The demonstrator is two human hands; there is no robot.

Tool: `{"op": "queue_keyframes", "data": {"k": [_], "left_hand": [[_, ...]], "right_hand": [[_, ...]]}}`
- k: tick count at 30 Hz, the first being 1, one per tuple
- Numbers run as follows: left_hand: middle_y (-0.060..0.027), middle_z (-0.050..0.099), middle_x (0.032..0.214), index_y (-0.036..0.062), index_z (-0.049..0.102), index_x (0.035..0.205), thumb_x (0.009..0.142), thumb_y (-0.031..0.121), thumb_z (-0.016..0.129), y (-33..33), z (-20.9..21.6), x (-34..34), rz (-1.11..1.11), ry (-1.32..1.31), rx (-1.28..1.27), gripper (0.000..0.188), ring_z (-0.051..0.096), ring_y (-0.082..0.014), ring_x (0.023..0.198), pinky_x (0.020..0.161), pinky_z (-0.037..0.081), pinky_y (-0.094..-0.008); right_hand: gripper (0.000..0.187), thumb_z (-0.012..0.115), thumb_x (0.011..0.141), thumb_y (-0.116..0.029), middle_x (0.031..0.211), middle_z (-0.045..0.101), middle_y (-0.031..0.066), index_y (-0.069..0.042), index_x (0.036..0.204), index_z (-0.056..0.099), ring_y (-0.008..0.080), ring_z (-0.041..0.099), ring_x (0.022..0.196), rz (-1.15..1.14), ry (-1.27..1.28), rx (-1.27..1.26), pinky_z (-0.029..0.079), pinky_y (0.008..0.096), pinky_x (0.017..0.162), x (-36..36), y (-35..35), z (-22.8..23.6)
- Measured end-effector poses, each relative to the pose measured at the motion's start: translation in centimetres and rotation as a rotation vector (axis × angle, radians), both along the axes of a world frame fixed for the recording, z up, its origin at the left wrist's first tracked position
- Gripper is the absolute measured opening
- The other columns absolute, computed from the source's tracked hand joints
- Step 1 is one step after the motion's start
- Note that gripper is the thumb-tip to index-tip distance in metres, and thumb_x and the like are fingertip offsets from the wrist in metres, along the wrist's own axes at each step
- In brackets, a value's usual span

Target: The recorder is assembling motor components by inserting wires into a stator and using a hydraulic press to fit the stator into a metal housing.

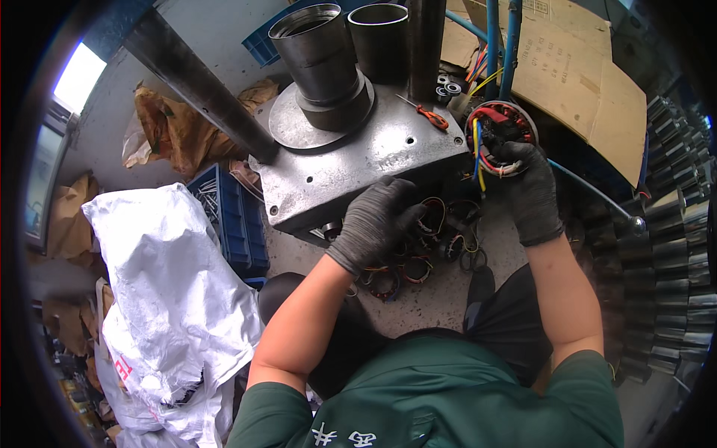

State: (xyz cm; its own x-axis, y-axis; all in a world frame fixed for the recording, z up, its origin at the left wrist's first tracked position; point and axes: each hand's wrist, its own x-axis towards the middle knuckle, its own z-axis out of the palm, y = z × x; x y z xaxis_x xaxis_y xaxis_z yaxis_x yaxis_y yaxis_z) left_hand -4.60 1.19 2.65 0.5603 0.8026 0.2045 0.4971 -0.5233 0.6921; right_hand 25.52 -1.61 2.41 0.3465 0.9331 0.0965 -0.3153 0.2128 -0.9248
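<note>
My right hand (529, 187), in a dark grey work glove, grips the lower right side of a motor stator (511, 118). The stator is a round metal ring with red windings, and blue, yellow and red lead wires (478, 153) hang from its left side. It is held up just right of the metal press bed (358, 179). My left hand (377, 222), gloved alike, is at the bed's front edge, with thumb and fingers apart and nothing seen between them. Its fingertips are partly hidden. Several more stators (433, 216) with coloured wires lie on the floor below.
A steel cylinder (314, 60) stands on the bed, near an orange-handled screwdriver (432, 117) and small bearings (448, 88). Thick posts (202, 86) rise from it. A blue crate (235, 216) and white sacks (168, 276) are left; cardboard (575, 75) and stacked metal cylinders (672, 261) right.
</note>
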Motion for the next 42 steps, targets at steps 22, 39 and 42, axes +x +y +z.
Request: {"op": "queue_keyframes", "data": {"k": [22, 39, 42], "left_hand": [[-0.0103, 0.068, 0.114, 0.0016, 0.053, 0.141, 0.102, 0.023, 0.074, -1.5, -3.6, 4.0, 0.097, -0.910, -0.284, 0.049, 0.067, -0.0175, 0.103, 0.094, 0.055, -0.0352], [-0.0028, 0.071, 0.113, 0.0174, 0.076, 0.108, 0.072, 0.022, 0.077, -4.0, 0.4, 2.8, -0.322, -0.440, 0.707, 0.036, 0.068, -0.0246, 0.101, 0.080, 0.053, -0.0429], [-0.0005, 0.071, 0.113, 0.0182, 0.077, 0.108, 0.072, 0.022, 0.077, -4.9, 0.2, 3.2, -0.337, -0.406, 0.714, 0.037, 0.067, -0.0240, 0.100, 0.080, 0.053, -0.0428]], "right_hand": [[0.038, 0.073, 0.092, -0.011, 0.116, 0.074, 0.0124, 0.000, 0.128, 0.069, 0.0230, 0.074, 0.112, 0.206, 0.316, -0.129, 0.062, 0.0372, 0.097, -8.3, -2.4, 3.1], [0.036, 0.066, 0.101, -0.020, 0.125, 0.073, 0.0170, 0.003, 0.128, 0.067, 0.0277, 0.073, 0.117, 0.241, 0.210, 0.015, 0.063, 0.0413, 0.098, -8.1, -3.5, 0.7], [0.039, 0.066, 0.102, -0.022, 0.130, 0.071, 0.0160, 0.002, 0.133, 0.065, 0.0265, 0.071, 0.122, 0.271, 0.450, -0.117, 0.063, 0.0443, 0.100, -7.6, -3.0, 1.9]]}}
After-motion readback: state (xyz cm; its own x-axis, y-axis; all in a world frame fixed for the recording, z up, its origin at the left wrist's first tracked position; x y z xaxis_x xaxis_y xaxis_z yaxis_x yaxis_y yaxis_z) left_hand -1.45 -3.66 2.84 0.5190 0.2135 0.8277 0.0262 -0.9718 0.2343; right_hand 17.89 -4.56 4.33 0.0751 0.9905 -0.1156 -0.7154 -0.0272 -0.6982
